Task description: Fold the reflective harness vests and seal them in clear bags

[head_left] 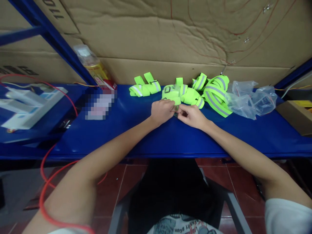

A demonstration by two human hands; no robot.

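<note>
A small packet [171,93] of folded neon yellow-green strap, with a dark buckle-like shape on it, seems to be in clear plastic. My left hand [162,112] is closed on its near end. Close beside it, my right hand [191,116] pinches at the same end with thumb and forefinger; fingertips of both hands nearly meet. Just behind and right of the hands lies a rolled reflective strap [191,96] with a grey stripe. Another folded reflective strap [145,89] rests to the left. A looser pile of reflective straps [218,94] is farther right.
Crumpled clear plastic bags [253,99] lie right on the blue table [136,139]. A bottle [91,63] stands back left near a blurred-out patch. A red hose [45,191] loops at left. Cardboard [151,39] walls the back; a cardboard box [296,117] sits far right.
</note>
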